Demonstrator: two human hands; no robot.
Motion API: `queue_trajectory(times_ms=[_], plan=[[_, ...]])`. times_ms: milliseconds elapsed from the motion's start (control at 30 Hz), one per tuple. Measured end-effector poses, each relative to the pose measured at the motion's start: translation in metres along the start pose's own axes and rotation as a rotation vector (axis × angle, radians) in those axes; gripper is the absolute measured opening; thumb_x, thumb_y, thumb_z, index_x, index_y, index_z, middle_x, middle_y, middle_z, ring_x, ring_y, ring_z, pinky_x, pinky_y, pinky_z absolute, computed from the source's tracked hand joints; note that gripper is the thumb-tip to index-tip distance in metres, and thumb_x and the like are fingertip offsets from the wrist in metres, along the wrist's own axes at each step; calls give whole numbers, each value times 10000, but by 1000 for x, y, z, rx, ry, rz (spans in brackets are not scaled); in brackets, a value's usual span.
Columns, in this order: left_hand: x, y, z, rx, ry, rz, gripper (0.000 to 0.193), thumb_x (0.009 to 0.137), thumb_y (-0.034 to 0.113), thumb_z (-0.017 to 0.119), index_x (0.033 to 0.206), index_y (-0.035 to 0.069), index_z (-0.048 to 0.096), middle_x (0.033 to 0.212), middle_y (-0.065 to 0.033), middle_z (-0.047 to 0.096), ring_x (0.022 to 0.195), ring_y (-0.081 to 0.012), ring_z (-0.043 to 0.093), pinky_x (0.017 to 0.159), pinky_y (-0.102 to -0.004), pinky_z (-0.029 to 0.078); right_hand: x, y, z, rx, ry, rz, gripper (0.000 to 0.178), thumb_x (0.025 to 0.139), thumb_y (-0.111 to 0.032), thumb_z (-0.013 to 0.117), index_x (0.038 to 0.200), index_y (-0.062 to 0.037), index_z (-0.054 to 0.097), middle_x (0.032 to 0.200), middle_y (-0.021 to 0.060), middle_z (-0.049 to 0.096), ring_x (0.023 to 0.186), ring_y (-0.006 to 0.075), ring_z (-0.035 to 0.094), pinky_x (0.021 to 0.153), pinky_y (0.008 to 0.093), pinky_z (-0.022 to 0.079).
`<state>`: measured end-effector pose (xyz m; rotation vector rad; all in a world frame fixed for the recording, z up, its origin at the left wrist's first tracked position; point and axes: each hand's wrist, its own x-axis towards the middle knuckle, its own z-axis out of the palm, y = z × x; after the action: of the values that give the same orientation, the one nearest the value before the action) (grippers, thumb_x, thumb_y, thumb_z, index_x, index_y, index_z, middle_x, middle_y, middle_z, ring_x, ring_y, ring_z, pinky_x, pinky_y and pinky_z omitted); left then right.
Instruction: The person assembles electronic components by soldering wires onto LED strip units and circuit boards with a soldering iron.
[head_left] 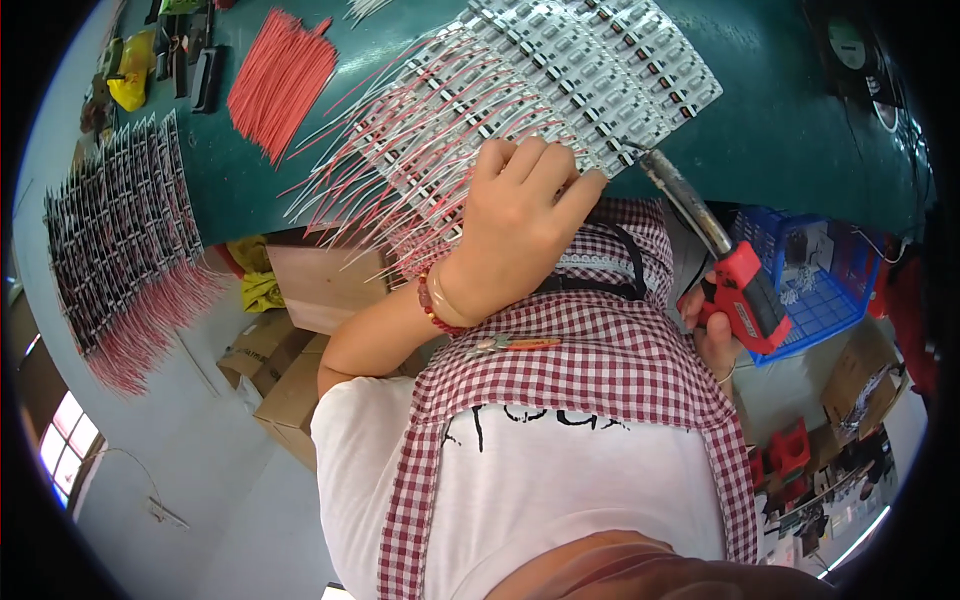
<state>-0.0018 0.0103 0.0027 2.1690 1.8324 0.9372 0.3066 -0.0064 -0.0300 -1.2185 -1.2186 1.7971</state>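
A large panel of small circuit boards [570, 75] lies slanted across the table in front of me. Thin red and white wires [400, 150] fan out from its left half. Over the panel's near edge, my left hand [530, 215] is closed, fingers curled and pressed together; whatever they pinch is hidden. My right hand [715, 335] grips the red handle of a gun-shaped soldering iron [690, 205]. Its metal barrel points up and left, with the thin tip at the panel's near right edge, close to my left fingertips. Whether the tip touches a board cannot be made out.
A bundle of red wires [283, 80] rests on the green table [750, 160]. Wired board panels [120, 230] hang over its left end. Tools and a yellow item [133, 72] are at far left. Below the right side stands a blue plastic basket [815, 290]; cardboard boxes [285, 375] are lower left.
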Motion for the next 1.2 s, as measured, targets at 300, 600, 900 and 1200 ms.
queue_trajectory(times_ms=[300, 600, 900, 1200], plan=[[-9, -5, 24, 46, 26, -78, 178, 728, 4, 710, 891, 75, 701, 737, -39, 503, 702, -218, 510, 642, -352, 376, -1, 11, -5, -74, -62, 76, 516, 886, -471, 669, 1052, 13, 604, 776, 31, 583, 670, 117, 527, 608, 254, 418], [-5, -4, 25, 35, 38, -128, 149, 737, 20, 747, 868, 65, 694, 738, -49, 505, 703, -232, 511, 643, -358, 385, -1, 23, -18, -202, -71, 34, 536, 865, -436, 699, 1117, 22, 578, 796, 62, 611, 670, 132, 553, 625, 270, 442], [-3, -3, 25, 57, -2, -159, 153, 745, 26, 746, 880, 68, 688, 760, -58, 507, 727, -243, 517, 659, -365, 394, 1, 9, -14, -330, -92, 60, 621, 859, -576, 661, 1045, 11, 583, 826, 42, 567, 684, 106, 503, 630, 258, 395], [-3, -1, 24, 67, -23, -181, 142, 759, 30, 737, 878, 68, 669, 787, -66, 521, 758, -256, 530, 681, -376, 400, 4, 6, -12, -334, -73, -2, 523, 846, -482, 701, 993, 14, 625, 794, 53, 608, 677, 145, 561, 627, 279, 435]])
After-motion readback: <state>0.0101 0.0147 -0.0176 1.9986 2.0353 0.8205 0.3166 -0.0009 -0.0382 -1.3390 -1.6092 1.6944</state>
